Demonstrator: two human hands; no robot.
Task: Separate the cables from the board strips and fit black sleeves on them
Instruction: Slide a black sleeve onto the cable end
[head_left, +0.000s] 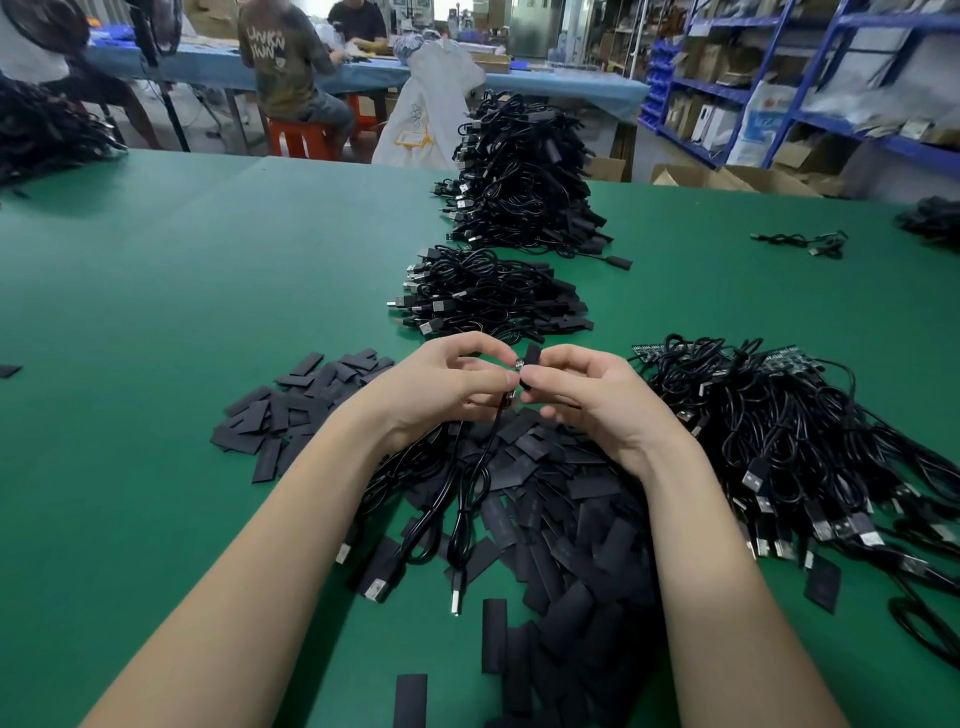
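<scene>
Over the green table (156, 322) my left hand (441, 384) pinches the small board end of a black cable (480, 462), which hangs down to a USB plug near the front. My right hand (582, 395) pinches a black sleeve (529, 366) right at that board end; sleeve and board touch. A heap of loose black sleeves (561, 519) lies under both hands. To the right sits a bundle of cables on board strips (779, 431).
Two piles of sleeved cables (488, 296) (524, 176) lie beyond my hands. A single cable (802, 243) rests at the far right. People sit at a blue table behind, and blue shelves (810, 78) stand at the back right.
</scene>
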